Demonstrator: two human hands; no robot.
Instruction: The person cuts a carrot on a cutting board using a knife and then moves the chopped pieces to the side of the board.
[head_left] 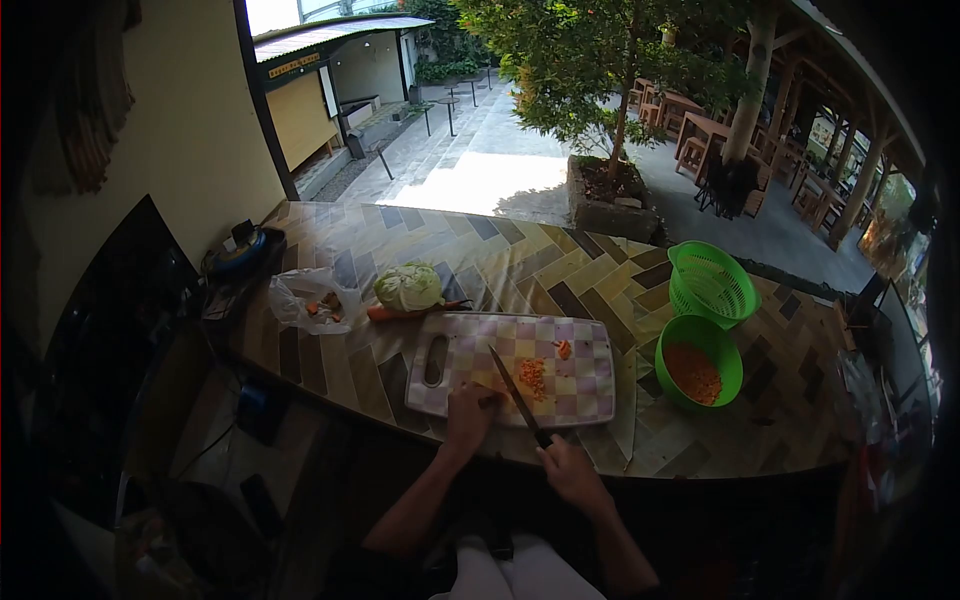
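Observation:
A kitchen knife (pixel 515 390) is gripped by its dark handle in my right hand (pixel 572 472). Its blade slants up and left over the checkered cutting board (pixel 465 335). My left hand (pixel 470 415) is closed at the board's near edge, left of the blade, on what looks like a carrot piece (pixel 484 388), mostly hidden by the fingers. Right of the blade lies a small heap of diced carrot (pixel 532 378). Farther back on the board sit a few larger orange scraps (pixel 563 349).
Behind the board are a cabbage (pixel 408 287) and carrots (pixel 385 313). To their left is a clear plastic bag (pixel 315 300) with scraps. On the right stand a green bowl (pixel 665 350) holding diced carrot and a green colander (pixel 712 280). The patterned tabletop (pixel 470 240) ends near my body.

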